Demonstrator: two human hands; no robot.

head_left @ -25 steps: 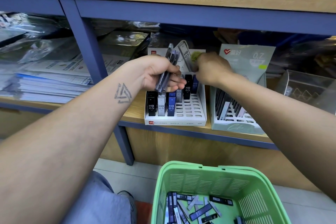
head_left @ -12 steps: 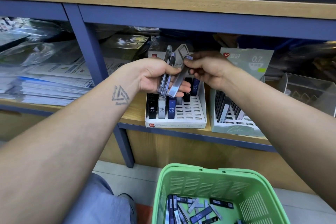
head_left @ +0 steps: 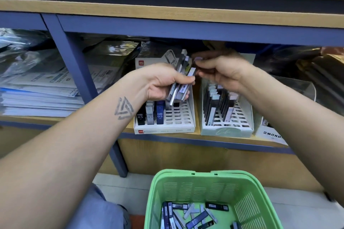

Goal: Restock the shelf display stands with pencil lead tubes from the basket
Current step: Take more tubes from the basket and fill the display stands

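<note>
A wooden shelf [head_left: 167,136] with a blue frame is seen, and a stack of papers [head_left: 37,98] is kept on it at the left. On the floor below, a green basket [head_left: 201,189] is placed, with loose pencil lead tubes [head_left: 195,215] scattered inside. On the shelf, a white display stand [head_left: 183,117] with three HB 0.5 tubes at its front left is set just beside a pale green display stand [head_left: 227,131] partly filled with tubes. A bundle of tubes [head_left: 179,80] is gripped above the white stand by the left hand [head_left: 162,82], fingers curled round it. The right hand [head_left: 223,72] is held against the bundle's top; whether a tube is pinched cannot be told.
</note>
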